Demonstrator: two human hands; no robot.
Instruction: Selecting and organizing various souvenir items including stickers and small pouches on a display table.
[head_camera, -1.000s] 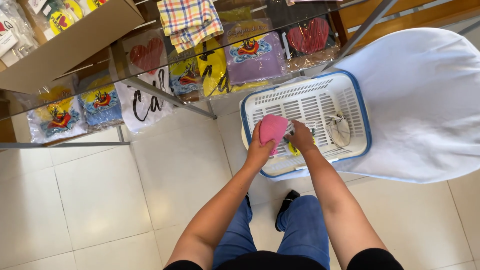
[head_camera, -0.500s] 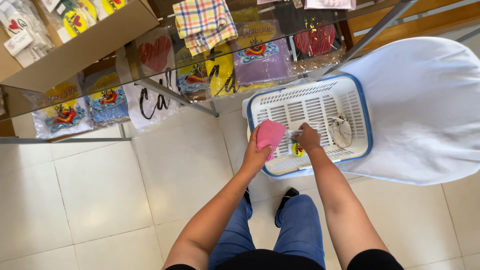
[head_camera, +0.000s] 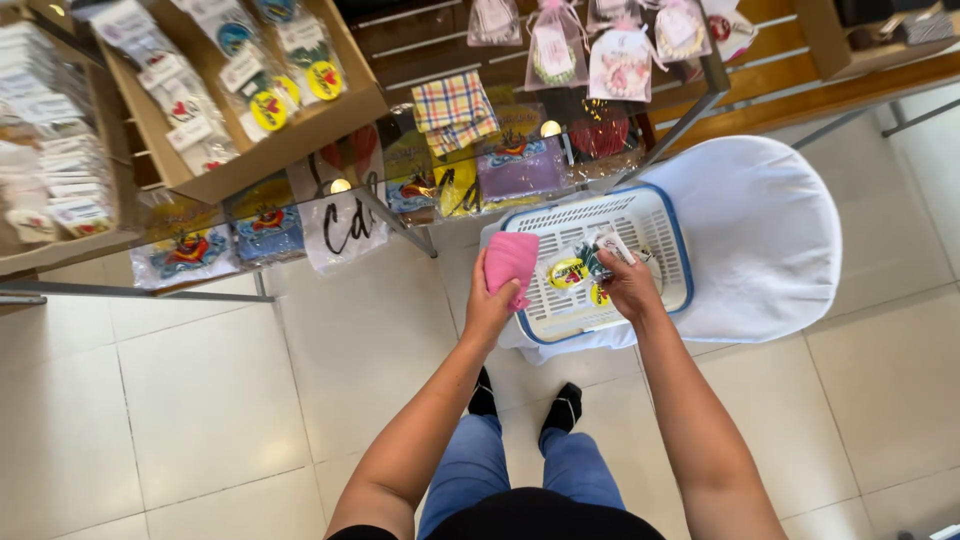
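While we looked down from the head camera, our left hand (head_camera: 490, 305) was closed around a pink cloth (head_camera: 511, 264), pinching its lower edge so that the cloth stood up above the fingers and hung just over the left rim of a white plastic basket (head_camera: 655, 225) with a blue rim. The cloth lay above and slightly ahead of that grip, touching the hand only along its lower part.

Our right hand (head_camera: 630, 285) reached into the basket, its fingers curled down onto a few small clear packets (head_camera: 585, 268) with yellow and dark contents; the fingers were narrowly bent and touching the packets, but we could not tell whether they truly gripped one. The packets lay just to the left of and under the fingertips, near the middle of the basket.

The basket rested on a white cloth-covered seat (head_camera: 770, 240). Beyond it stood a glass table (head_camera: 400, 215) bearing a cardboard box (head_camera: 300, 125) of tagged goods, with colourful bagged items (head_camera: 520, 165) beneath the glass. Our feet in dark socks (head_camera: 565, 400) stood on pale floor tiles (head_camera: 200, 400).
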